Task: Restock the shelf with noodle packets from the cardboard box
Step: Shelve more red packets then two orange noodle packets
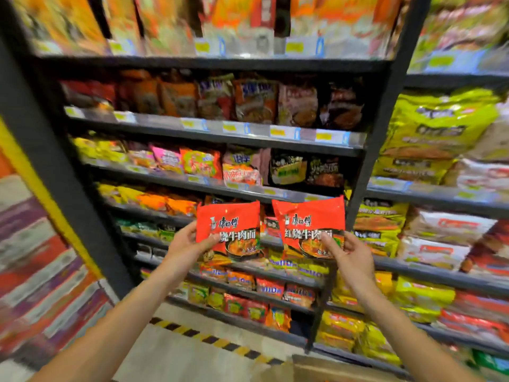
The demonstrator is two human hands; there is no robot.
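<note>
I hold two red noodle packets up in front of the dark metal shelf (248, 136). My left hand (190, 242) grips the lower left corner of the left red packet (230, 224). Gripped at its lower right corner by my right hand (348, 255) is the right red packet (309, 221). Both packets stand upright, side by side, about level with the fourth shelf board. A corner of the cardboard box (330, 368) shows at the bottom edge, below my right forearm.
The shelf boards are packed with many noodle packets in red, yellow, orange and black. A second shelf unit (440, 188) with yellow and white multipacks stands to the right. Black-and-yellow hazard tape (209, 339) runs along the floor at the shelf's foot.
</note>
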